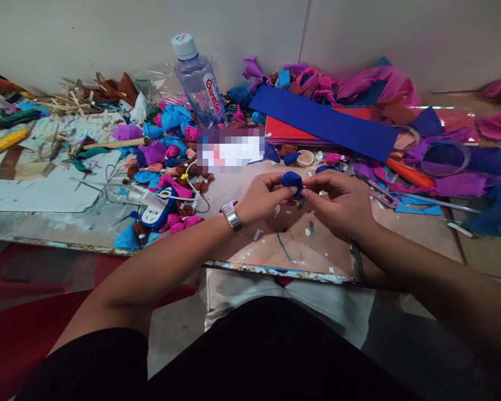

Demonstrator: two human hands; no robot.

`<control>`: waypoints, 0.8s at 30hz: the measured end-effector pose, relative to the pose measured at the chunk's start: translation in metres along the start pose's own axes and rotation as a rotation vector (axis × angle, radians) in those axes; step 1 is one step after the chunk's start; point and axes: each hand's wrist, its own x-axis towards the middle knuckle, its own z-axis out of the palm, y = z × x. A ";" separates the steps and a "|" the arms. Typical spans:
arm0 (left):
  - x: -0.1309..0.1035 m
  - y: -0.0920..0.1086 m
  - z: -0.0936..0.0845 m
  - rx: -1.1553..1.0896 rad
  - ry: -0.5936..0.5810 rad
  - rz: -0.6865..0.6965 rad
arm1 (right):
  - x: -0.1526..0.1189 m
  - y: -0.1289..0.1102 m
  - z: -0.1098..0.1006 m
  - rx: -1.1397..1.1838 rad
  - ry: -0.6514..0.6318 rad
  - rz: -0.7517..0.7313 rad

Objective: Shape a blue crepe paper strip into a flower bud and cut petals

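A small crumpled piece of dark blue paper [291, 179] is held above the table between both hands. My left hand [264, 196], with a metal watch on its wrist, pinches it from the left between thumb and fingers. From the right, the thumb and fingertips of my right hand [338, 197] press against the same piece. Just behind the hands lie a roll of tape [305, 159] and a bright pink paper bud [336, 158]. A long blue paper strip [325, 122] rests across red sheets [292, 131] farther back.
A clear bottle [198, 83] stands behind many coloured paper buds. A blue and white power strip [157, 209] with a white cable sits at the left. Wooden sticks [73, 97] are piled at the back left. Scissors [378, 192] lie beside my right hand.
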 end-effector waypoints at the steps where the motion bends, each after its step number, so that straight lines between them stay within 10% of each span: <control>1: 0.000 0.000 0.000 0.002 -0.005 0.001 | 0.000 0.000 0.000 -0.010 -0.006 -0.010; 24: -0.001 0.000 -0.003 -0.018 -0.034 0.031 | 0.004 -0.002 -0.004 -0.097 -0.029 -0.123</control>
